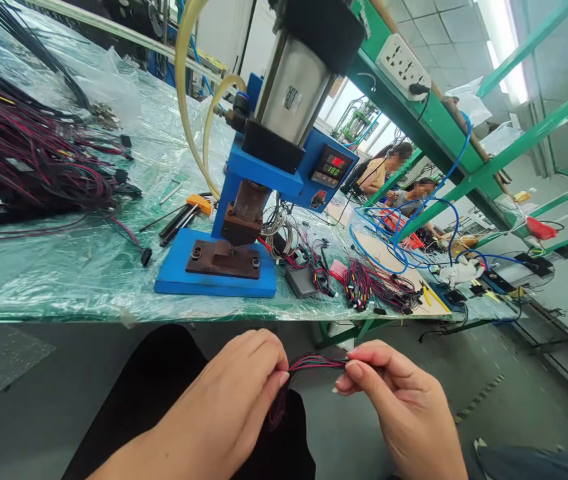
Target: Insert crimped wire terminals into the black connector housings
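Observation:
A thin bundle of red and black wires (pixel 317 362) stretches between my two hands, in front of the bench edge and above my lap. My left hand (pixel 244 380) is closed on the bundle, thumb against the fingers, and a loop of wire hangs below it. With thumb and fingertips my right hand (pixel 394 387) pinches the other end; what sits at that end is hidden by the fingers. Straight ahead on the bench stands a blue press (pixel 214 283) with a metal cylinder and a dark lower block (pixel 224 259), apart from both hands.
A big heap of red and black wires (pixel 39 160) lies at left. Right of the press are more wire bundles (pixel 364 283), a grey box (pixel 301 281) and yellow-handled pliers (pixel 433 297). An orange-handled tool (pixel 199 202) lies behind the press base. Two people sit farther back.

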Available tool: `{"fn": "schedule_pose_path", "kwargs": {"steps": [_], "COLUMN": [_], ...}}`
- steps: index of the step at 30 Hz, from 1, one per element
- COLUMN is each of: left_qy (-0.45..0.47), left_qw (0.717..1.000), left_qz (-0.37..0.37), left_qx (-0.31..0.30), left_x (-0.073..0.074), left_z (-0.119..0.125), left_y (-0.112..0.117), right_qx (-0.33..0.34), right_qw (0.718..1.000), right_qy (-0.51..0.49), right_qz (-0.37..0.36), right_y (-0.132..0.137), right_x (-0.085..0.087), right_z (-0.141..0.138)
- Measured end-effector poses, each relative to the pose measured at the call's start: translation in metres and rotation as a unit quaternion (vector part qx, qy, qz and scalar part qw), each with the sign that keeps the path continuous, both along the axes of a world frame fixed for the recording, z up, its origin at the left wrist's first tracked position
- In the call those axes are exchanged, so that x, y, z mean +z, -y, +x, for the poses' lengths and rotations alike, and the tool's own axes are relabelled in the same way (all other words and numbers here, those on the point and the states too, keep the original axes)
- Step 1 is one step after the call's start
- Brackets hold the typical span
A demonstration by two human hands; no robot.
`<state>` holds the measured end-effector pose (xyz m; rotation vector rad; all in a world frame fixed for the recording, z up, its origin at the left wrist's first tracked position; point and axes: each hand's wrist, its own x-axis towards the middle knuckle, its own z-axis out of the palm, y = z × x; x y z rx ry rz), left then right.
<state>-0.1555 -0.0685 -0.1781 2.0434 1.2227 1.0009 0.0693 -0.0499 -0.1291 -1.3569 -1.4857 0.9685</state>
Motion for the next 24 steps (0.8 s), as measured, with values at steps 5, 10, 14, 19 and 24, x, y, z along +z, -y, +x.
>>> {"fn": "schedule_pose_path", "kwargs": {"steps": [5,10,14,19,24], "left_qy": [-0.023,-0.024,-0.022,-0.014,-0.012], "left_qw": [1.0,0.991,0.991,0.996,0.998], "left_qz": [0.001,0.1,0.105,0.058,0.055], "left_qx": [0.019,0.084,0.083,0.061,0.039], "left_x": [-0.008,-0.03,-0.047,-0.067,-0.081], "left_z": [0.0,-0.005,-0.016,-0.024,-0.016], "left_y": [0.001,-0.002,0.004,0.007,0.003], "right_qx": [-0.049,-0.152,-0.224,-0.217,-0.211], "right_qw": [0.997,0.985,0.966,0.965,0.96], "right_qy": [0.041,0.019,-0.022,-0.072,0.011], "right_qz": [0.043,0.083,0.127,0.129,0.186], "right_y": [0.001,-0.003,-0.008,-0.021,-0.023], "right_x": [0.012,0.027,0.049,0.082,0.102], "right_z": [0.019,0.047,0.065,0.098,0.12]}}
